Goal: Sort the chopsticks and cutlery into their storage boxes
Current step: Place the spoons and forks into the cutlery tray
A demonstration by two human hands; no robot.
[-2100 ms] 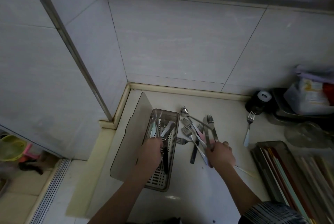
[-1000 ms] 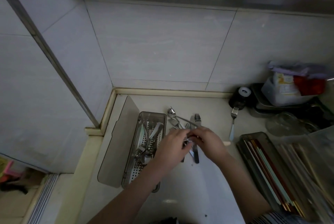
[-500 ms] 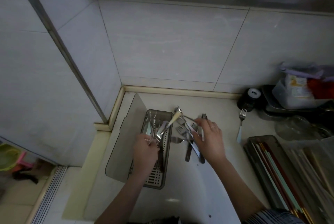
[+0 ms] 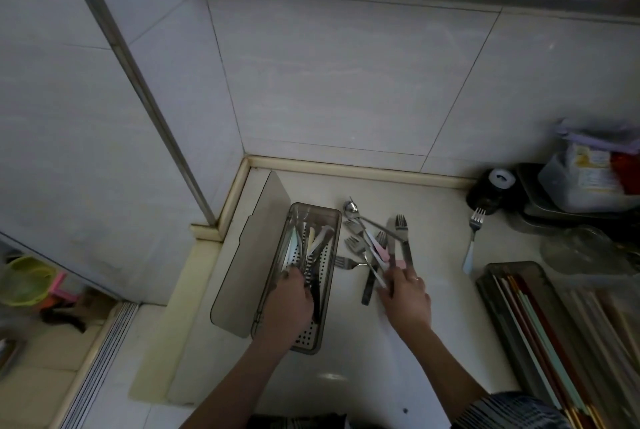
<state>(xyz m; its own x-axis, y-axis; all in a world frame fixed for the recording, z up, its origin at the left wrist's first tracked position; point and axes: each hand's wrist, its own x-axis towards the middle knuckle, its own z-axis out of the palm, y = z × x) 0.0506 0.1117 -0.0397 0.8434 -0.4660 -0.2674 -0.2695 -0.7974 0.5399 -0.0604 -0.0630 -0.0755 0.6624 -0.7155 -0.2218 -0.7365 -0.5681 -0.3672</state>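
Note:
A grey storage box (image 4: 333, 220) with a perforated floor stands on the counter and holds several pieces of cutlery. My left hand (image 4: 289, 297) reaches into it, fingers curled over the cutlery handles (image 4: 320, 238). To the right a loose pile of forks (image 4: 372, 243) and a spoon (image 4: 351, 207) lies crossed on the counter. My right hand (image 4: 405, 293) touches the near handle ends of that pile with fairly straight fingers. A single fork (image 4: 473, 238) with a pale handle lies apart at the right. The chopstick box (image 4: 491, 286) at far right holds several chopsticks.
The box's lid (image 4: 249, 255) leans open at its left, near the tiled corner wall. A dark round container (image 4: 490, 191), a metal tray (image 4: 533, 214) with a plastic bag and a clear lid (image 4: 581, 248) crowd the back right. The counter's left edge drops to the floor.
My left hand has lowered the piece it held up into the box. My right hand has slid back from the middle of the pile to the handle ends.

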